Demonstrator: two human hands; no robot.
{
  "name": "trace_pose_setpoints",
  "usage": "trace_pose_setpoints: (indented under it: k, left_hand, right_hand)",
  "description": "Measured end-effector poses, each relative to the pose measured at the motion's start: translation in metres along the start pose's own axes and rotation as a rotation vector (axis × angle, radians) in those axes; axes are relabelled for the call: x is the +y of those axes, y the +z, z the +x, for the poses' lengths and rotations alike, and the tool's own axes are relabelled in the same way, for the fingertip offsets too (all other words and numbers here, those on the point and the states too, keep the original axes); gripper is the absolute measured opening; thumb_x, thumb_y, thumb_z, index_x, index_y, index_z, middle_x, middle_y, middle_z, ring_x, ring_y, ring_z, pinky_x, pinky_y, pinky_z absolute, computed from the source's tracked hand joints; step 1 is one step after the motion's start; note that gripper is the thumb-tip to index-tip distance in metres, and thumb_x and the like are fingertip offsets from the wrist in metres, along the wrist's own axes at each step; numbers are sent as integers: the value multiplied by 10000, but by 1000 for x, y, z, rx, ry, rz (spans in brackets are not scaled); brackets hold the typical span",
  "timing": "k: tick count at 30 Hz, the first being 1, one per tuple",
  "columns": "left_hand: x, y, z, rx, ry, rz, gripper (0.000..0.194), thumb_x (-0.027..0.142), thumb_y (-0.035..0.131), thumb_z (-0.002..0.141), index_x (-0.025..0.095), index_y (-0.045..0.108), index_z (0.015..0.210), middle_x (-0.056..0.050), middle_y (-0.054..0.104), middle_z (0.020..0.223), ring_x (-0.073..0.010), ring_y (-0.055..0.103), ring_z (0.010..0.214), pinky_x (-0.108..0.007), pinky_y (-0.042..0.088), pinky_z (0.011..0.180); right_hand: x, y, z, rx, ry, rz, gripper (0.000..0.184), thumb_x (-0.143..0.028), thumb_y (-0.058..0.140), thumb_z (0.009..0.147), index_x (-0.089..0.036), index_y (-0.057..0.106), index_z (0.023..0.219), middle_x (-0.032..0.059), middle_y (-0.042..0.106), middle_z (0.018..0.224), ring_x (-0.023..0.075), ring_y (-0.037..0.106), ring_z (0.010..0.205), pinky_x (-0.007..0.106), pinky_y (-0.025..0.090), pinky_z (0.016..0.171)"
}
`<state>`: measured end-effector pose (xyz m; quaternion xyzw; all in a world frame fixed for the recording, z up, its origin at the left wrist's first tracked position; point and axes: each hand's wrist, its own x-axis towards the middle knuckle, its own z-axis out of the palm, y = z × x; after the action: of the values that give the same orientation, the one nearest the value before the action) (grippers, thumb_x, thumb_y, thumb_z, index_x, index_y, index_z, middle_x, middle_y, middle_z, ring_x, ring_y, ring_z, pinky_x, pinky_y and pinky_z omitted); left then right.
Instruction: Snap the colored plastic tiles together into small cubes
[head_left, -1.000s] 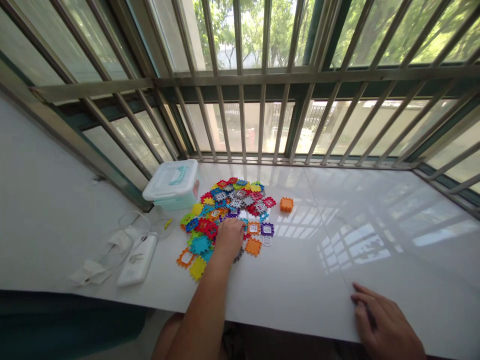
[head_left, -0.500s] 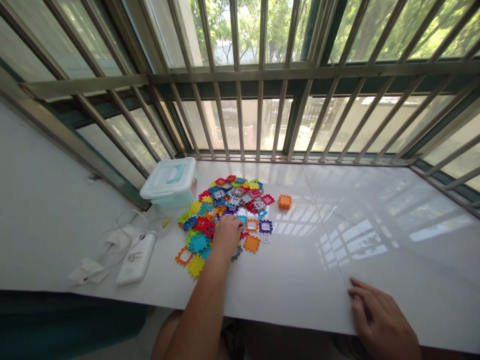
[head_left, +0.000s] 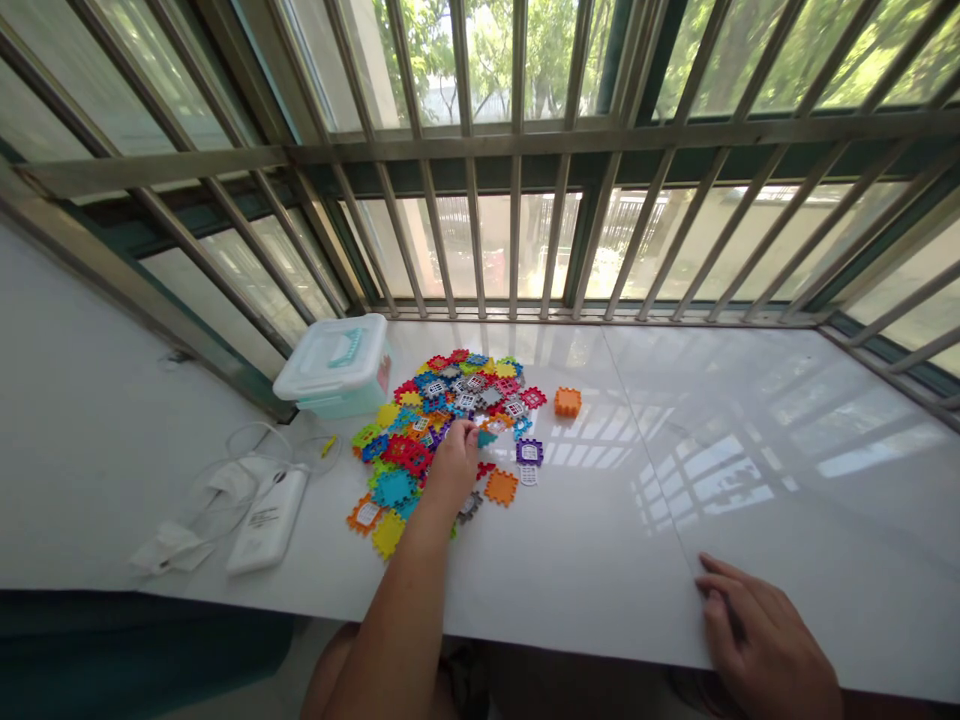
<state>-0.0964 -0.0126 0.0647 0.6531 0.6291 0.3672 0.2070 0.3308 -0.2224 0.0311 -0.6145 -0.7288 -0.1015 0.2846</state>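
Observation:
A heap of flat, interlocking plastic puzzle-edged pieces (head_left: 442, 420) in many colours lies on the white table top (head_left: 600, 600). My left hand (head_left: 454, 465) rests on the heap's near right side, its fingertips beside a teal piece (head_left: 486, 437). Whether it holds that piece is hidden. Loose pieces lie near it, including an orange piece (head_left: 501, 487) and a purple piece (head_left: 529, 452). My right hand (head_left: 765, 635) lies at the table's near right edge, holding nothing. An orange assembled cube (head_left: 568, 402) stands right of the heap.
A white-lidded translucent plastic storage box (head_left: 334, 365) stands behind the heap on the left. Left of the heap lie a white power bank (head_left: 268, 522) and white cables with a tissue (head_left: 172, 548). Metal window bars (head_left: 480, 240) run along the table's far side.
My left hand has moved up and further onto the heap, and the pieces near its fingers have shifted with it. My right hand has barely moved.

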Motion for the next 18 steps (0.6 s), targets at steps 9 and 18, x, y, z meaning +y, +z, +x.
trace_pose_setpoints:
  k: [9,18]
  left_hand:
    - [3,1,-3,154,-97,-206,352,548,577,1098,234,616,1252,-29,742,881,-224,699,754,-332,513,718]
    - [-10,5,4,100,-84,-442,509,544,768,970,223,688,1358,-112,770,1214,-258,741,1154,-373,611,968]
  right_hand:
    - [0,-1,1,10,-3,9,199,-356,597,996,-260,746,1087,66,807,1266,304,742,1100,495,527,1091]
    - [-1,0,0,5,13,8,208,-366,596,993,-259,752,1080,70,808,1270,308,739,1116,500,527,1101]
